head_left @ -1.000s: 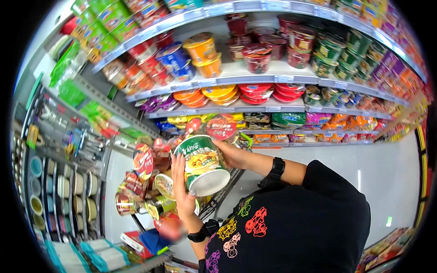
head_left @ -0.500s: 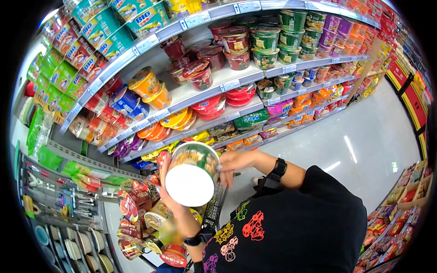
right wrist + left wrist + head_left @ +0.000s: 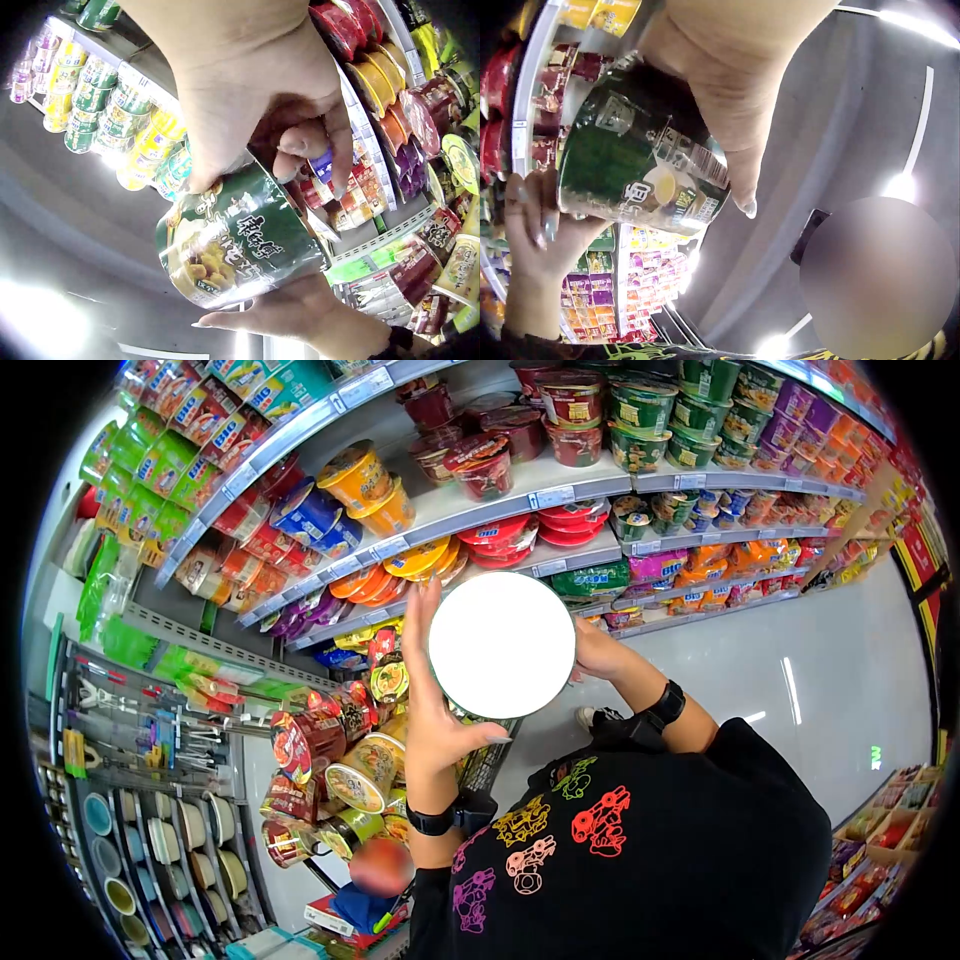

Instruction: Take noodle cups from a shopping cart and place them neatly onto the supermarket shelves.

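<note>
A green instant noodle cup (image 3: pixel 502 645) is held up in front of the chest, its round white base facing the head camera. My left hand (image 3: pixel 432 725) grips it from the left, the fingers along its side and the thumb near the lower edge. On the opposite side my right hand (image 3: pixel 598 655) holds it, partly hidden behind the cup. In the right wrist view, the right thumb lies on the printed wall of the cup (image 3: pixel 240 232), with the fingers curled by its end. The left wrist view shows the cup's barcode side (image 3: pixel 622 161) under the left hand.
Noodle cups (image 3: pixel 360 485) fill the curved shelves (image 3: pixel 450 525) ahead, above flat bowls and bags. Below left, a heap of noodle tubs (image 3: pixel 365 770) sits by a dark cart edge (image 3: pixel 485 770). Utensils and stacked bowls (image 3: pixel 165 840) line the left side; pale floor (image 3: pixel 740 660) lies right.
The cup's printed side has turned out of sight, and its white base now faces the head camera. Both hands have moved up and right with it in view. The head view has swung around.
</note>
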`<state>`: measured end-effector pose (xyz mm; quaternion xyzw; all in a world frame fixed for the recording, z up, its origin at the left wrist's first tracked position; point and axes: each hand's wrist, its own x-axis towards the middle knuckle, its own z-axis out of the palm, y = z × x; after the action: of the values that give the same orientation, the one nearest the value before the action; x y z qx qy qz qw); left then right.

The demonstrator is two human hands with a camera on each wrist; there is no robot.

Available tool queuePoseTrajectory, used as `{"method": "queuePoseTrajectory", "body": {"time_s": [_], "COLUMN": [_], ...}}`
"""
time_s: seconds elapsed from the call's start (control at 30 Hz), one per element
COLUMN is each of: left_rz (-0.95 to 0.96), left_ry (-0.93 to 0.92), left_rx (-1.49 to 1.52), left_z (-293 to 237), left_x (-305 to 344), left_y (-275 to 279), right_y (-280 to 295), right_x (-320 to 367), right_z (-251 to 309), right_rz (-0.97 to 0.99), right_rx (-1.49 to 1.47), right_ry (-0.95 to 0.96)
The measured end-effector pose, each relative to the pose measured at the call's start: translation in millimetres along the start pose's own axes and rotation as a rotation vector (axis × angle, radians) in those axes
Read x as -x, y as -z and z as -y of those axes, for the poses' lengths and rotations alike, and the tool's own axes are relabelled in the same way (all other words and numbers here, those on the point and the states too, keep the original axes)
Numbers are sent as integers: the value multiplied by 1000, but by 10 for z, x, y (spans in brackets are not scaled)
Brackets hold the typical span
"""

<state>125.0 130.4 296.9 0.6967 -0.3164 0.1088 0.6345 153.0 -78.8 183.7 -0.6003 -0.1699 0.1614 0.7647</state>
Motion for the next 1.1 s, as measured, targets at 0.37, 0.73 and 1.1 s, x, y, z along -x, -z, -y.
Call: {"method": "queuePoseTrajectory", "body": {"time_s": [0.37, 0.73, 1.1], "left_rz": [-184, -181, -398], "left_ry": [17, -171, -147], "left_rx": [-172, -262, -254], "left_z": [-5, -75, 106], "left_x": [-7, -33, 114], "left_y": [102, 212, 28], "right_y": [-141, -389, -894], "right_x": [-159, -450, -569], "right_z": [-138, -69, 158], "right_rz": [244, -28, -342], "right_rx": [125, 395, 361], "right_ry": [300, 607, 667]}}
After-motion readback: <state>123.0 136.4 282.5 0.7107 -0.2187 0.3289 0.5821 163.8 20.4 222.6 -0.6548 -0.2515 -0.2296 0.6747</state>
